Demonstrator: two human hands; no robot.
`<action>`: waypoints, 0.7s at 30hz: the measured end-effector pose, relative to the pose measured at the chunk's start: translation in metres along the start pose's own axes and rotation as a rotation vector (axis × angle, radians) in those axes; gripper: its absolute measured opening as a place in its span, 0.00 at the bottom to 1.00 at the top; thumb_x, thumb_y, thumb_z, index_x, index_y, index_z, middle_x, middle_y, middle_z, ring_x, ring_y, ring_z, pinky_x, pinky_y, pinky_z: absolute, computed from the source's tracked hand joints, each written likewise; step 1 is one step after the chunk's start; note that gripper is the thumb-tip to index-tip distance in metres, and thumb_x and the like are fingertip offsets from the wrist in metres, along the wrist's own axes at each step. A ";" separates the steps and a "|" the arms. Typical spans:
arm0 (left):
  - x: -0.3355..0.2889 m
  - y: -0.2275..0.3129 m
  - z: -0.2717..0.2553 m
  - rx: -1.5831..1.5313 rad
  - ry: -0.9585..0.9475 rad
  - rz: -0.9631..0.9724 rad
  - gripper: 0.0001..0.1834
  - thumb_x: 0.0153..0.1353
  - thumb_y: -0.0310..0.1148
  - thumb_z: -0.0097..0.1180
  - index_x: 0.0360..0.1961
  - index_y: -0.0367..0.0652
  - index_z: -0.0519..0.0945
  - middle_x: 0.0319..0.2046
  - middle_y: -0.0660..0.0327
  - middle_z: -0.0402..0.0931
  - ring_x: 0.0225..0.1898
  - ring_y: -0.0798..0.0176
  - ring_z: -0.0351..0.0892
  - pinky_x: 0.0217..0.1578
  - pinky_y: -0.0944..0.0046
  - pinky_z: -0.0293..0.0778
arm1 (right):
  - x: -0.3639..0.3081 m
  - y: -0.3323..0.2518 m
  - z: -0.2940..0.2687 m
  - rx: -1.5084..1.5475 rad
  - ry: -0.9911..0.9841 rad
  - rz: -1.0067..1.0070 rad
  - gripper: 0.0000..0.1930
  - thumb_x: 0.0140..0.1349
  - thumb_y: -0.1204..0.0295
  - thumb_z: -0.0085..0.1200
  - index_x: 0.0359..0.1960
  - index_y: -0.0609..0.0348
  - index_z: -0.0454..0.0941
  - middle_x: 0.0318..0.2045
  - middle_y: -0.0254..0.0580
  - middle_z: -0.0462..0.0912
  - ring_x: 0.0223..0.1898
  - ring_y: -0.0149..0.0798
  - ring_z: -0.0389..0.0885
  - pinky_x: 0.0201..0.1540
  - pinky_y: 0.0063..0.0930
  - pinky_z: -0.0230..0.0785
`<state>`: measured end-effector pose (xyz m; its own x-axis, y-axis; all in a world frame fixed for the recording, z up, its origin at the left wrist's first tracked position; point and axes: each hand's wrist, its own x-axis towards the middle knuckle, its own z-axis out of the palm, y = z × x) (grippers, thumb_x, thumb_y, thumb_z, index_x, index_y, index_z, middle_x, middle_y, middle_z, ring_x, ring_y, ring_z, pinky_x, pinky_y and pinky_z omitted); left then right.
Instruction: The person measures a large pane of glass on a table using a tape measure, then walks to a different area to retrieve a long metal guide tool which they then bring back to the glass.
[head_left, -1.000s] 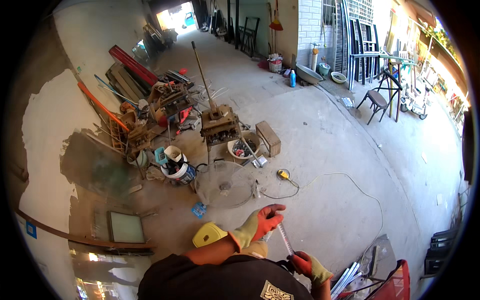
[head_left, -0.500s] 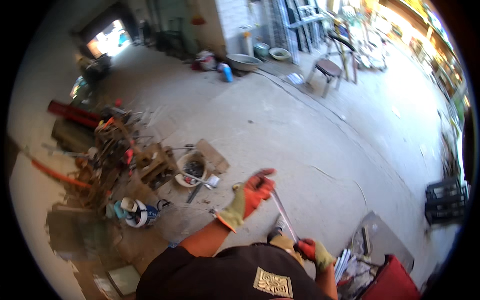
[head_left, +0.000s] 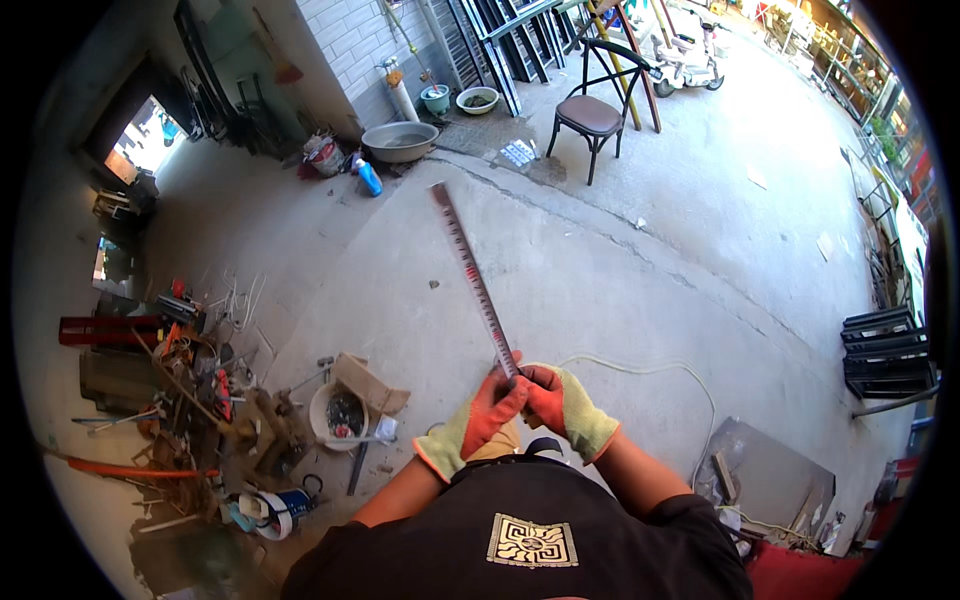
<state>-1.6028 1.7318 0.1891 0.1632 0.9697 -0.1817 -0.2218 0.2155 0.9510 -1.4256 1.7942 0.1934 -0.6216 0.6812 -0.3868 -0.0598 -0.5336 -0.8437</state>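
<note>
A tape measure's blade (head_left: 470, 270) reaches forward and slightly left from my gloved hands, with its far end over the concrete floor. My left hand (head_left: 494, 408), in a red-and-yellow-green work glove, is closed around the near part of the blade. Pressed against it, my right hand (head_left: 552, 396) wears a matching glove and is also closed at the blade's near end. The tape's case is hidden by the gloves. Both hands meet close in front of my dark shirt.
Tools and scrap (head_left: 215, 390) lie heaped at the left, beside a bucket of small parts (head_left: 325, 428) and a cardboard piece (head_left: 368, 384). A chair (head_left: 590, 115) stands ahead. A pale cord (head_left: 690, 370) crosses the floor toward a flat panel (head_left: 775, 465) at the right.
My hands, apart before with the tape stretched between them, have come together in front of me. The blade now points away from me. The view has turned to the right.
</note>
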 end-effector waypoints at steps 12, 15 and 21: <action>0.341 0.128 -0.088 0.232 -0.239 -0.170 0.37 0.77 0.62 0.54 0.70 0.42 0.70 0.51 0.64 0.75 0.54 0.71 0.71 0.58 0.65 0.71 | 0.253 -0.159 -0.108 0.190 0.362 -0.229 0.11 0.79 0.66 0.57 0.48 0.62 0.82 0.38 0.29 0.84 0.37 0.23 0.78 0.41 0.24 0.75; 0.421 0.150 -0.132 0.374 -0.339 -0.166 0.39 0.77 0.61 0.55 0.75 0.42 0.67 0.51 0.64 0.75 0.53 0.70 0.72 0.58 0.65 0.71 | 0.322 -0.195 -0.132 0.159 0.381 -0.248 0.13 0.79 0.66 0.57 0.50 0.65 0.82 0.40 0.32 0.86 0.41 0.25 0.80 0.46 0.24 0.76; 0.555 0.195 -0.191 0.395 -0.179 -0.160 0.31 0.77 0.57 0.56 0.63 0.39 0.76 0.44 0.67 0.76 0.45 0.73 0.72 0.48 0.68 0.71 | 0.475 -0.279 -0.200 -0.156 0.293 -0.171 0.14 0.79 0.64 0.58 0.52 0.64 0.86 0.41 0.32 0.88 0.44 0.26 0.81 0.50 0.26 0.74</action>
<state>-1.7394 2.3343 0.2260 0.3370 0.8852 -0.3207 0.1970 0.2668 0.9434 -1.5478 2.3666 0.1708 -0.3621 0.8804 -0.3064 -0.0096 -0.3322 -0.9432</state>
